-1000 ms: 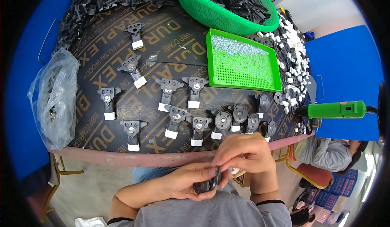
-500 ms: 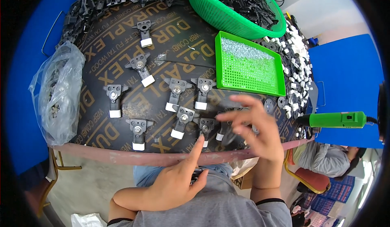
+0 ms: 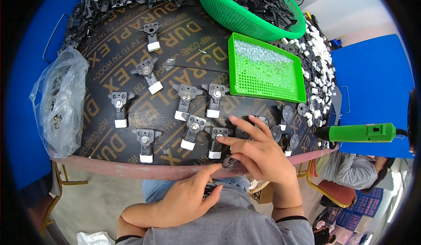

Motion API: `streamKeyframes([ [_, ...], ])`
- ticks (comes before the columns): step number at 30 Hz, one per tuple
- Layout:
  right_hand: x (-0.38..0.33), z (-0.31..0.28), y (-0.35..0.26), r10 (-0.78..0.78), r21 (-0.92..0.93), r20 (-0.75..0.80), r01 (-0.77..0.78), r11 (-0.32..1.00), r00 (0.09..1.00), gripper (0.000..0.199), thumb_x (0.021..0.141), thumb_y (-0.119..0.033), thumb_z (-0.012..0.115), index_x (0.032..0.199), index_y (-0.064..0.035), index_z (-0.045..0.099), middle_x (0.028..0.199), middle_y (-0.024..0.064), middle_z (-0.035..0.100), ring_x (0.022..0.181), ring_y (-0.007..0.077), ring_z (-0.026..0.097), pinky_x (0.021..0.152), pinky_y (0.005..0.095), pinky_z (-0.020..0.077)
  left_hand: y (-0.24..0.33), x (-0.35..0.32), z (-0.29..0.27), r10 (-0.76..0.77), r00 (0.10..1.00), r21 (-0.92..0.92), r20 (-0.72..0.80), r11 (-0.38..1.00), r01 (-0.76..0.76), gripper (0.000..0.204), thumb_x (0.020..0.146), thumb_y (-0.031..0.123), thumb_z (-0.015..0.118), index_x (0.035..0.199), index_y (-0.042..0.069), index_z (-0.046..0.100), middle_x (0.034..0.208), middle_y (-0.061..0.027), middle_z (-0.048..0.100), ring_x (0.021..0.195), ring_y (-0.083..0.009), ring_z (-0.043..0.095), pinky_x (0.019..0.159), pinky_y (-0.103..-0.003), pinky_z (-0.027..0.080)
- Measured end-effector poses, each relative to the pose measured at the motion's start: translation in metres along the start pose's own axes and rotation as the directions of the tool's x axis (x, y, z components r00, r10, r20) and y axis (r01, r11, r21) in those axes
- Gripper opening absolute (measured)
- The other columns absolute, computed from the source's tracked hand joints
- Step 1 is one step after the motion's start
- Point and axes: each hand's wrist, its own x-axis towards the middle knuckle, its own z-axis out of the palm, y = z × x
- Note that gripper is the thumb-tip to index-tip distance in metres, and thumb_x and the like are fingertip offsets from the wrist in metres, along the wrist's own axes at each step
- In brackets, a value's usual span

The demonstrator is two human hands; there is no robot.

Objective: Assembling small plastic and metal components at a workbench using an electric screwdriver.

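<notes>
My right hand (image 3: 261,155) reaches over the near table edge with its fingers spread. One fingertip touches the shiny round metal piece on a black winged bracket (image 3: 215,146) with a white end cap. By its thumb tip is a black disc (image 3: 229,161); I cannot tell whether the thumb presses on it. My left hand (image 3: 188,197) hovers just off the edge, index finger and thumb apart, other fingers curled, nothing visible in it. Close by lie similar brackets (image 3: 194,126), (image 3: 146,137), most with a metal centre. My right hand partly hides more black discs.
A green perforated tray (image 3: 267,97) holds small silvery pieces. Behind it stands a green basket (image 3: 245,23) of black parts. White caps (image 3: 318,91) and discs pile at right, near a green power tool (image 3: 364,132). A clear plastic bag (image 3: 61,109) lies at left.
My right hand has moved left and down, bringing a fingertip onto the bracket's metal centre. My left index finger has drawn back from that bracket toward the table edge.
</notes>
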Motion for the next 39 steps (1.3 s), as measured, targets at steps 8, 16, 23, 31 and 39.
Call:
streamKeyframes([
  [8, 0.024, 0.009, 0.009, 0.162, 0.119, -0.204, -0.14, 0.983, 0.965, 0.011, 0.078, -0.003, 0.07, 0.087, -0.005, 0.064, 0.111, 0.0058, 0.07, 0.126, 0.0334, 0.049, 0.104, 0.0443, 0.0358, -0.002, -0.005, -0.007, 0.025, 0.995, -0.072, 0.095, 0.997, -0.019, 0.032, 0.087, 0.014, 0.067, 0.106, -0.002, 0.048, 0.09, -0.0149, 0.064, 0.076, -0.0306, 0.067, 0.061, -0.038, 0.053],
  [16, 0.031, 0.018, 0.015, 0.185, 0.031, -0.217, -0.183, 0.983, 0.958, 0.011, 0.076, -0.008, 0.075, 0.086, -0.0079, 0.07, 0.103, 0.0017, 0.071, 0.118, 0.0288, 0.055, 0.098, 0.0409, 0.0382, 0.004, -0.006, -0.019, -0.078, 0.982, -0.126, 0.175, 0.987, 0.101, 0.027, 0.087, 0.008, 0.063, 0.108, -0.001, 0.047, 0.098, -0.0162, 0.058, 0.071, -0.0302, 0.063, 0.063, -0.036, 0.051],
  [23, 0.029, 0.024, 0.009, 0.163, -0.054, -0.265, -0.183, 0.982, 0.95, 0.01, 0.076, -0.009, 0.075, 0.085, -0.0089, 0.071, 0.097, 0.0007, 0.071, 0.11, 0.0273, 0.058, 0.095, 0.0395, 0.0382, -0.003, -0.001, -0.026, -0.061, 0.996, -0.447, -0.063, 0.894, 0.027, 0.036, 0.091, -0.003, 0.058, 0.123, 0.001, 0.044, 0.108, -0.0127, 0.055, 0.083, -0.0187, 0.065, 0.062, -0.027, 0.051],
  [31, 0.026, 0.007, -0.011, 0.131, 0.295, -0.309, -0.036, 0.955, 0.942, 0.017, 0.075, -0.005, 0.075, 0.091, -0.0034, 0.071, 0.092, 0.006, 0.07, 0.091, 0.0245, 0.06, 0.083, 0.0352, 0.0458, -0.006, 0.027, -0.02, -0.199, 0.952, -0.735, -0.231, 0.677, -0.036, 0.051, 0.092, -0.004, 0.058, 0.137, 0.002, 0.033, 0.111, -0.0149, 0.06, 0.095, -0.0179, 0.065, 0.064, -0.023, 0.053],
  [39, 0.031, 0.018, -0.012, 0.415, 0.787, 0.013, -0.265, 0.557, 0.91, 0.009, 0.088, -0.008, 0.068, 0.092, -0.0003, 0.065, 0.103, 0.0095, 0.064, 0.091, 0.0127, 0.056, 0.081, 0.0271, 0.0433, -0.013, 0.022, -0.019, -0.169, 0.95, -0.633, -0.262, 0.773, -0.037, 0.046, 0.093, -0.003, 0.057, 0.136, 0.003, 0.039, 0.116, -0.0122, 0.056, 0.087, -0.0132, 0.062, 0.065, -0.021, 0.05],
])
